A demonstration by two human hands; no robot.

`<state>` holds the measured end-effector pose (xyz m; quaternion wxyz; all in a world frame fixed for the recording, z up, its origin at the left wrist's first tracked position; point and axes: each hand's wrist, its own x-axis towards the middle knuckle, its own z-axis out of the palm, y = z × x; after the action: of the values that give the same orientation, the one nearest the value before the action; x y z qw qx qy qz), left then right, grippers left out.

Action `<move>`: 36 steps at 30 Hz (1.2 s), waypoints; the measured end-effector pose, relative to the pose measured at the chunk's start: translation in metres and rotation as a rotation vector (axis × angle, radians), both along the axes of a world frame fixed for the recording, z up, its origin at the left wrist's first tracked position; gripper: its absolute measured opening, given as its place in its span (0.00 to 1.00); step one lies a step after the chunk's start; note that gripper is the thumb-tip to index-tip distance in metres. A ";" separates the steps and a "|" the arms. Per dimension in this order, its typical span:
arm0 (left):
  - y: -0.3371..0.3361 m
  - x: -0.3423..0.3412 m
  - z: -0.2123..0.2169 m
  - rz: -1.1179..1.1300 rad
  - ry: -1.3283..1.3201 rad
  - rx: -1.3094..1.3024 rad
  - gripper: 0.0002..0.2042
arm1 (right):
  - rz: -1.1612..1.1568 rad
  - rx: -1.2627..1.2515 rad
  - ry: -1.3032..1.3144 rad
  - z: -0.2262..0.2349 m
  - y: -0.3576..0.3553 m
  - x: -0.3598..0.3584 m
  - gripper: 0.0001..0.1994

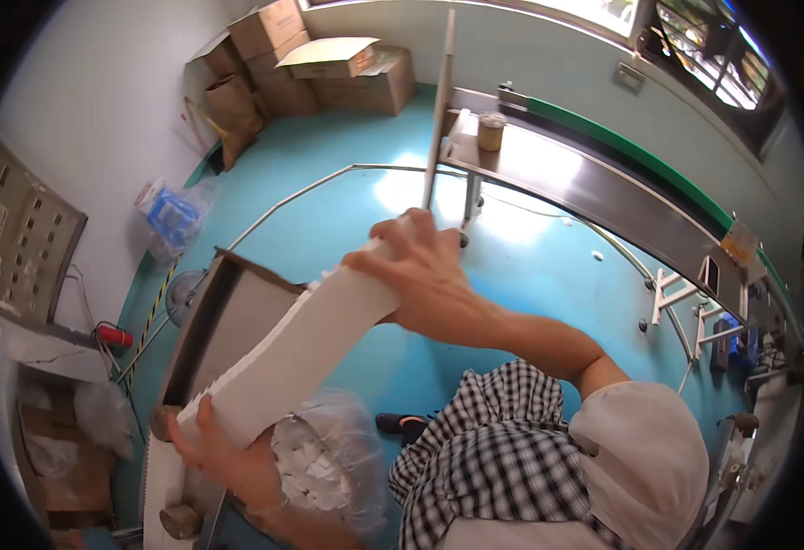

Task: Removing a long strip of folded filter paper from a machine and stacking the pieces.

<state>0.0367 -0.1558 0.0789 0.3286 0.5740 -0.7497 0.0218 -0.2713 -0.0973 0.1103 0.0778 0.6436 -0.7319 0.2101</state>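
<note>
Hands, left (202, 438) and right (420, 270), clamp a long white stack (296, 353) endwise, hiding its end faces.

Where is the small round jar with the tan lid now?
In the head view, the small round jar with the tan lid stands upper centre, on the near end of the long steel conveyor table, right of the cardboard boxes.
</note>
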 end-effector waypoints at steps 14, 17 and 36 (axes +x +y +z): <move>-0.138 -0.299 -0.022 -0.866 0.083 0.285 0.40 | -1.036 0.205 -0.068 0.021 0.060 -0.107 0.34; -0.136 -0.361 -0.021 -1.006 0.032 0.322 0.39 | -1.198 0.147 -0.090 0.014 0.077 -0.131 0.35; -0.267 -0.589 -0.069 -0.950 0.092 1.063 0.43 | -1.593 0.224 -1.017 -0.033 0.155 -0.356 0.41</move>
<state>-0.5524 -0.4232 0.0102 0.0094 0.2681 -0.8133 -0.5164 -0.6275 0.0578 0.0770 -0.1917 -0.2091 -0.9175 0.2788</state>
